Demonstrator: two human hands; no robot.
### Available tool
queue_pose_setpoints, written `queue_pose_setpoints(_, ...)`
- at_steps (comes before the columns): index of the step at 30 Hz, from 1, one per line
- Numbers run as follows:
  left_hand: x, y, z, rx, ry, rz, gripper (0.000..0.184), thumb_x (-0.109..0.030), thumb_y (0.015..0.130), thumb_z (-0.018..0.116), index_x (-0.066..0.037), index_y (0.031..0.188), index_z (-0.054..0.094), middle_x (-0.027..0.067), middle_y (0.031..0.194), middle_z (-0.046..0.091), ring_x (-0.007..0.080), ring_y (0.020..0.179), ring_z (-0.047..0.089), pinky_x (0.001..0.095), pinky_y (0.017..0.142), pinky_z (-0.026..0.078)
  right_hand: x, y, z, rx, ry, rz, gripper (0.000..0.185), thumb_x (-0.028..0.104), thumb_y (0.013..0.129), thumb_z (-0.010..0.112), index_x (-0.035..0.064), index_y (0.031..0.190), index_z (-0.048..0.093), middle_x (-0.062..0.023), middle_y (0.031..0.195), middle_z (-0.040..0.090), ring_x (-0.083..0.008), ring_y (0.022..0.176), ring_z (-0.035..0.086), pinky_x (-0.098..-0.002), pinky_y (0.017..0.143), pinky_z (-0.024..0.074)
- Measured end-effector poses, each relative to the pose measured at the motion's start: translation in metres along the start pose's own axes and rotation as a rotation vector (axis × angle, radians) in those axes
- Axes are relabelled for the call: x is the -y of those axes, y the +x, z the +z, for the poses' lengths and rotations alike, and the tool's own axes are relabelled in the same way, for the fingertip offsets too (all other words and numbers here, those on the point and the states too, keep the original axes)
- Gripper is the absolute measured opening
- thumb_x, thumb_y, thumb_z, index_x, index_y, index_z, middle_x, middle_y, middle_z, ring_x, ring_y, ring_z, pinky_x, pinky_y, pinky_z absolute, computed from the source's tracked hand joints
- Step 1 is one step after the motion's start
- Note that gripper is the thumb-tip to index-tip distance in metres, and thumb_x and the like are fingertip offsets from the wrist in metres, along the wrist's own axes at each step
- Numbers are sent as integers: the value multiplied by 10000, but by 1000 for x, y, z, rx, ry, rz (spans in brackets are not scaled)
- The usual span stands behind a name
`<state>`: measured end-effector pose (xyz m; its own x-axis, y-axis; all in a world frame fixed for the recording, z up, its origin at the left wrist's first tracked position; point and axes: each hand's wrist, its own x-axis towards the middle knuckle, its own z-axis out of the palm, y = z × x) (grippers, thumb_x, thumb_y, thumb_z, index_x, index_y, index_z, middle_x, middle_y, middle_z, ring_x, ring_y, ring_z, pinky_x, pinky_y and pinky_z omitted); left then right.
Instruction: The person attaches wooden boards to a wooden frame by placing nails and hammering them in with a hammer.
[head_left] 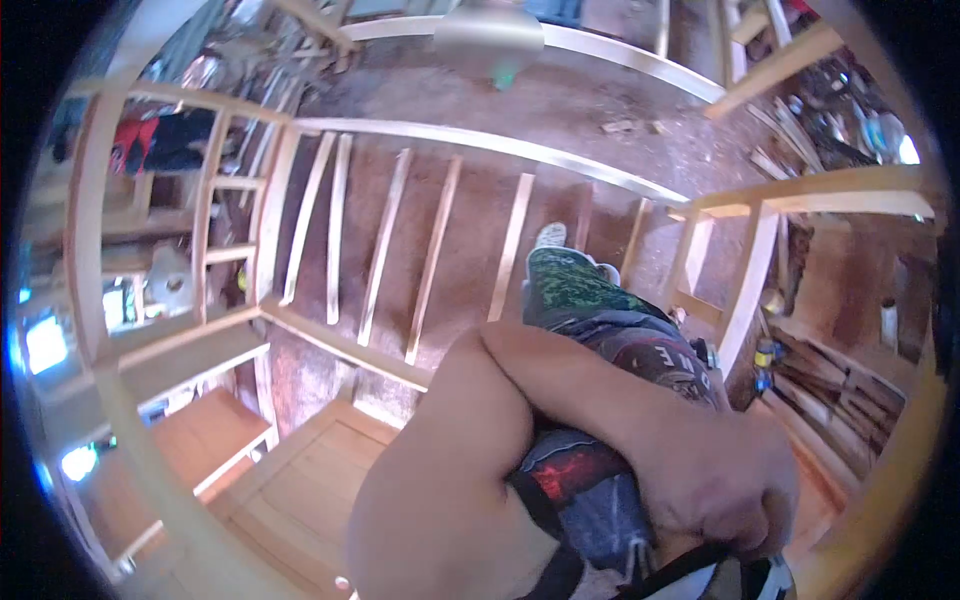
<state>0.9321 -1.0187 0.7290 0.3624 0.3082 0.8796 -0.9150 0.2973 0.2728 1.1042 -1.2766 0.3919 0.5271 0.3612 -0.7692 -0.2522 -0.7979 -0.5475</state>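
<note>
My left arm reaches up from the bottom edge, bends at the elbow and crosses in front of my torso. My left hand [735, 490] is at the lower right, its fingers curled in; what they hold, if anything, is hidden. Just below it are dark straps or cloth edges. The dark printed shirt [590, 490] shows beneath the forearm. Green patterned shorts [575, 283] and one light shoe [551, 236] appear beyond it. My right hand does not show.
Long wooden slats cross a frame [500, 145] over the brown floor. An upright wooden lattice [205, 215] stands at left, a panelled board [310, 490] at lower left. Another wooden frame [750, 285] and a pile of wood strips [835, 400] are at right.
</note>
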Motion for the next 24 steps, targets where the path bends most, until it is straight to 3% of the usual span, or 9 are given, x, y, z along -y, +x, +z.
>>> queue_pose_setpoints(2,2,3,4,-72,79,-3,539,-563,819,655,-102,620,462,63,645,565,319,533,549,427,450,394,12,23,-11,46,-46,-9,358,225,886,670,5,1164,618,-95,1046,664,-184,878,637,-336,816,519)
queue_pose_setpoints(6,30,16,17,26,42,151,512,-509,805,697,-97,620,455,57,645,547,313,543,562,420,457,408,24,27,-45,68,-119,143,375,223,889,663,-1,1185,614,-96,1069,667,-183,892,640,-333,832,521)
queue_pose_setpoints(10,46,17,27,-84,98,108,526,-526,839,668,-82,627,479,85,632,537,323,567,566,437,472,405,26,41,-38,87,-88,-43,367,228,897,660,8,1188,614,-92,1055,670,-181,907,639,-327,843,513)
queue_pose_setpoints(15,65,31,38,75,-106,193,515,-526,809,686,-59,656,530,116,635,543,362,596,577,455,495,431,34,48,-39,106,-103,-170,358,233,907,656,18,1191,614,-86,1036,673,-177,926,637,-320,858,503)
queue_pose_setpoints(19,55,41,23,240,-22,164,493,-489,830,672,-32,686,560,146,665,574,391,638,590,459,535,458,47,54,-26,113,-102,-290,350,237,916,652,27,1193,614,-81,1022,675,-175,941,636,-314,870,496)
queue_pose_setpoints(24,38,22,-23,439,-29,-117,488,-475,859,659,-22,696,576,169,709,612,388,683,609,452,566,470,36,58,-9,-5,-119,-601,341,243,926,648,37,1196,613,-75,1003,679,-172,960,634,-307,884,486)
